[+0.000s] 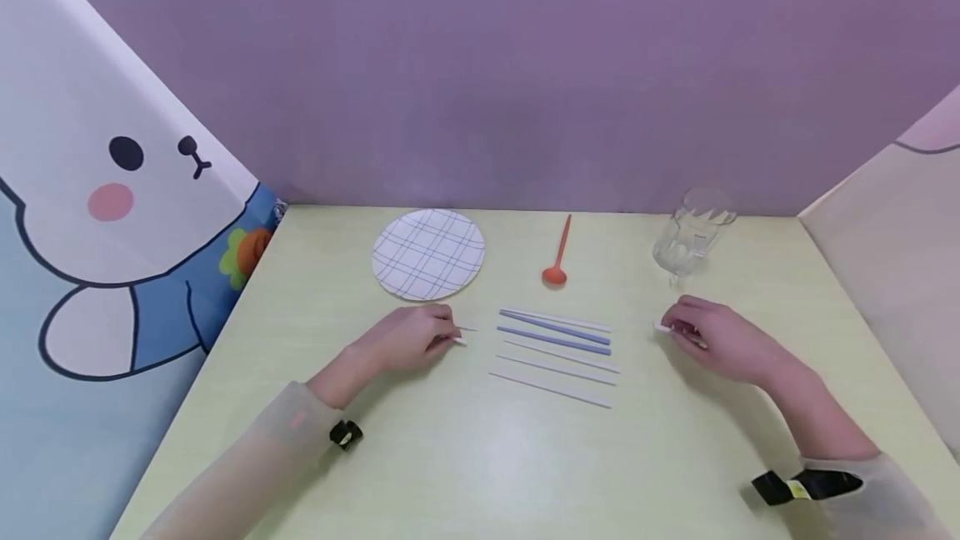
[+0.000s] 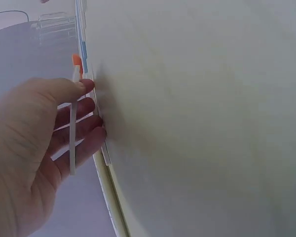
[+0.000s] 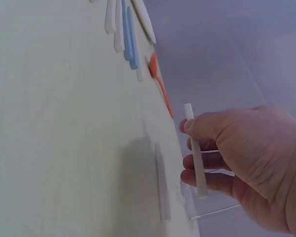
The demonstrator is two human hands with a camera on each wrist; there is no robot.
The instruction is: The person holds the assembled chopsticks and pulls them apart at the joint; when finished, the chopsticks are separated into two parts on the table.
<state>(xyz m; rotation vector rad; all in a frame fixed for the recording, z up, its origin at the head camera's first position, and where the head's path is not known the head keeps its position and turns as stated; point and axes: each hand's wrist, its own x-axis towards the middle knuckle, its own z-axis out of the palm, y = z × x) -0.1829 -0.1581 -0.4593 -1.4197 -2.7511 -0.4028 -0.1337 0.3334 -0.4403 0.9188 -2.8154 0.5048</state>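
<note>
My left hand point(image 1: 416, 336) pinches a short white stick point(image 2: 73, 138) between thumb and fingers, low over the table to the right of my left sleeve. Another thin white strip point(image 2: 106, 154) shows on the tabletop by those fingertips. On the other side, my right hand point(image 1: 723, 340) holds a similar short white stick point(image 3: 197, 163), with thumb and fingertips on it. One more white stick point(image 3: 162, 185) lies on the table below that hand. Between both hands is a row of long thin sticks, several white point(image 1: 555, 365) and two blue point(image 1: 555, 340).
A round white plate with blue lines point(image 1: 427, 252) lies at the back left. An orange spoon point(image 1: 555, 276) rests at the back middle. The clear stemmed glass point(image 1: 682, 244) stands at the back right, beyond my right hand. A purple wall point(image 1: 525, 73) borders the table's far edge.
</note>
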